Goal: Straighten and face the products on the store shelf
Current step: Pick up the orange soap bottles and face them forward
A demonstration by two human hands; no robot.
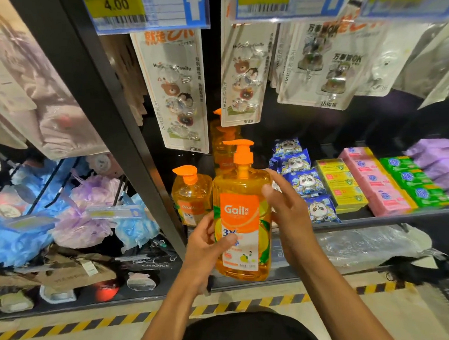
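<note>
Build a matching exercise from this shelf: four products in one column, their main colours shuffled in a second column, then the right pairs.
Column A
1. front pump bottle
2. panda packs
3. boxes just right of the panda packs
4. packs at the far right of the shelf

Column B
a. purple
b. orange
c. yellow
d. blue

Pairs: 1-b, 2-d, 3-c, 4-a

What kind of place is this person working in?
Probably a household-goods shop: yellow-and-blue price tags reading 4.00, white carded hook packs hanging below, rows of pink, green and yellow wrapped soap bars, plus an orange plastic pump bottle.
</note>
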